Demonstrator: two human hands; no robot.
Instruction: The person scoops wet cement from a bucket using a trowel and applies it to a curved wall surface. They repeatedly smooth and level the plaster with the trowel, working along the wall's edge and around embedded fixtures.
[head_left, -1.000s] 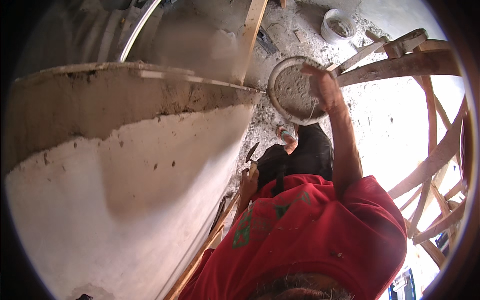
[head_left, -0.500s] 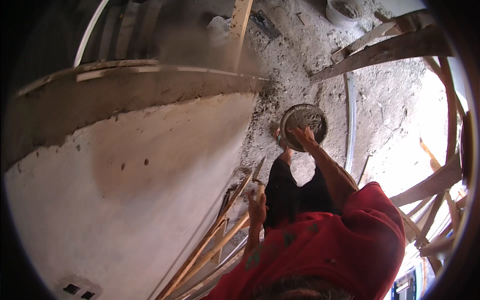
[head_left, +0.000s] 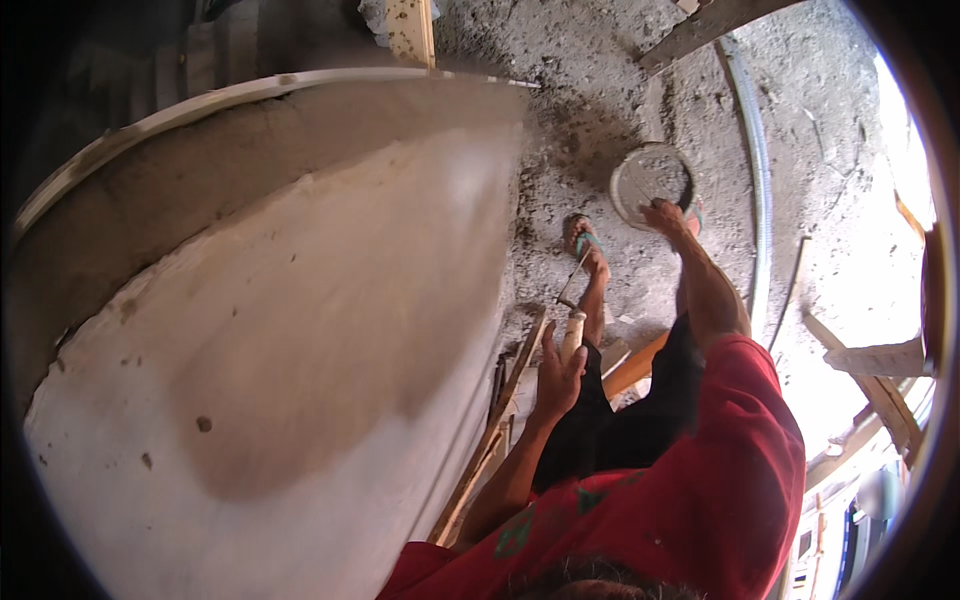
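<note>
My left hand (head_left: 560, 382) is closed around the pale wooden handle of a trowel (head_left: 573, 336). Its thin blade, seen almost edge-on, points away from me toward my sandalled left foot. My right arm is stretched forward, and the right hand (head_left: 668, 216) grips the near rim of a round, mortar-smeared bucket (head_left: 622, 188). Grey material shows inside the bucket, which is slightly blurred. To my left spreads a wall (head_left: 300, 330) with a damp brown patch over its pale surface and a band of darker, rough plaster along one edge.
A wooden strip (head_left: 330, 76) edges the dark plaster, beside an upright board (head_left: 411, 35). Grey rubble covers the rough floor (head_left: 560, 130). A ribbed grey conduit (head_left: 752, 130) runs along the right. Timber pieces (head_left: 880, 400) stand at the right, and planks (head_left: 490, 450) lean by the wall.
My view has shifted, and the bucket now lies farther right in it, with my right hand still on its rim. The left hand with the trowel has come up and forward.
</note>
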